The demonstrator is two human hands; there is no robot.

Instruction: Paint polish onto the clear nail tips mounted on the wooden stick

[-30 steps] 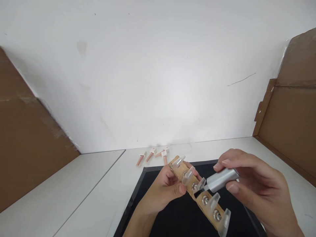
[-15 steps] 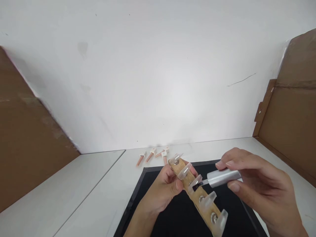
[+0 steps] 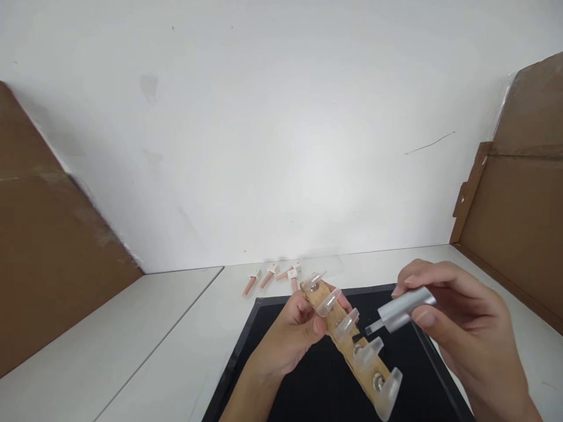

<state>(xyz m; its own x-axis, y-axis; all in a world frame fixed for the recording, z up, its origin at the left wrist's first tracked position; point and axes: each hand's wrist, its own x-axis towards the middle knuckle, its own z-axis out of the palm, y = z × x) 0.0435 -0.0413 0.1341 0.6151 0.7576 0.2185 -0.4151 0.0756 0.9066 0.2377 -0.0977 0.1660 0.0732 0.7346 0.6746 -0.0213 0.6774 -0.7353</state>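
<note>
Gripping a long tan wooden strip (image 3: 348,347) of clear plastic nail tips (image 3: 347,324) low right of frame, left hand (image 3: 290,340), pinching a silver-handled brush (image 3: 407,309), right hand (image 3: 466,322), likely mid-brushing, needing gentle strokes next.

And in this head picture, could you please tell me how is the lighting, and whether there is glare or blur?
Head view: soft light, brightest around the middle of the white wall, greyer toward the top edge; head view: pale sheen on the silver handle, small highlights on the clear tips; head view: dark bristles look slightly soft, nearly blending into the black mat.
</note>
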